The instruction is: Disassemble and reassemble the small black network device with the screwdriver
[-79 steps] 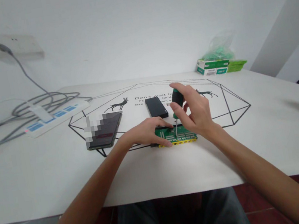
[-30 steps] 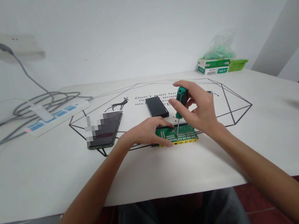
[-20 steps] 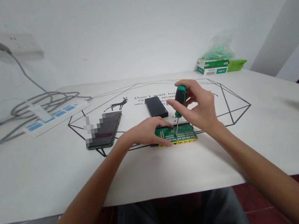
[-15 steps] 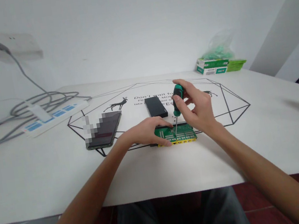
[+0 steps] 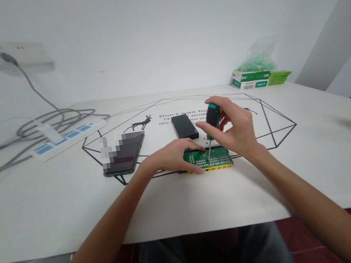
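right hand (image 5: 233,127) holds screwdriver (image 5: 212,116) over circuit board (image 5: 222,154), table edge (image 5: 207,228) well apart

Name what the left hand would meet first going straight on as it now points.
Probably the thin metal shaft of the green-and-black screwdriver, ahead of the left hand over the green rectangular circuit board; depth is unclear, so it might pass behind.
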The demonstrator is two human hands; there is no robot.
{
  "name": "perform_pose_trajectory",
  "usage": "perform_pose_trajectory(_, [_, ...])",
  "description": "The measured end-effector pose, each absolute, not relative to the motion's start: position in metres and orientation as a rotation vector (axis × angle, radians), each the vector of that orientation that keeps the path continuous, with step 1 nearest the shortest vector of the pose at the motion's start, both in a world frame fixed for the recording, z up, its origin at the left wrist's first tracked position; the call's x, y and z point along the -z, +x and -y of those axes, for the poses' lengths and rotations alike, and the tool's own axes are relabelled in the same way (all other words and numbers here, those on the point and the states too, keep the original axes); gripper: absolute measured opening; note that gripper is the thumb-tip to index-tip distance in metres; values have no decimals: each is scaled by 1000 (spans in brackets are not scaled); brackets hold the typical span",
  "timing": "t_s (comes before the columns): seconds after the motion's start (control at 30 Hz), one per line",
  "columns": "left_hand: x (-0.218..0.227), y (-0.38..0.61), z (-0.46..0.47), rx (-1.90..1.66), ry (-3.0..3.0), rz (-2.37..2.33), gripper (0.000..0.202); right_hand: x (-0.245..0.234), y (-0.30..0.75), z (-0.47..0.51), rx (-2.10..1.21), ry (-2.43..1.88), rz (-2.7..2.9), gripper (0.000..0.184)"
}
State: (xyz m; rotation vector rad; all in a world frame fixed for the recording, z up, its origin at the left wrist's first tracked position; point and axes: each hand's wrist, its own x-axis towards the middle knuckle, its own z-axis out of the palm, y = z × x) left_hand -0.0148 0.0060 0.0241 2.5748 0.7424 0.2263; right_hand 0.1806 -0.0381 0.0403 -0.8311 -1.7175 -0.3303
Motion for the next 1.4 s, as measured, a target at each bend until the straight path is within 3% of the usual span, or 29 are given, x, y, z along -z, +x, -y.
perform_pose_trajectory(0.37, [-24, -12, -4, -245, 2587, -730, 77, -40, 180, 39, 397, -841, 1712, 37])
perform_pose_trajectory(0.63, [-18, -12, -6, -263, 2604, -736, 67, -38, 179, 39, 325, -828, 1706, 36])
perform_pose_trajectory(1.4, [-16, -11, -7, -312, 2615, -672, 66, -37, 176, 41, 390, -844, 1748, 44])
